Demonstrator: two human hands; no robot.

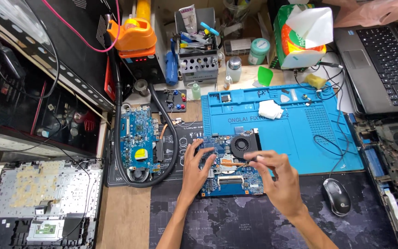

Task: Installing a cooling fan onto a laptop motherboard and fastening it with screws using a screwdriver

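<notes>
Resting on the desk's near middle, your left hand (194, 168) lies flat with fingers spread on the blue motherboard (229, 177), pressing it down rather than gripping it. Your right hand (277, 177) hovers just beside it, its thumb and fingertips pinched on a thin dark tool (250, 159) (too small to tell its kind) whose tip sits over the copper heat pipe by the black fan (241, 144). The board straddles the near left corner of the blue repair mat (309, 133) and the dark desk mat (263, 221). A mouse (336, 197) sits near your right wrist. Off to the left lies a second board (137, 140), ringed by a black hose (169, 138). Farther back on the blue mat rests a white cloth (270, 109). At the far edge stand a tool holder (199, 60) and an orange-topped station (132, 39).
</notes>
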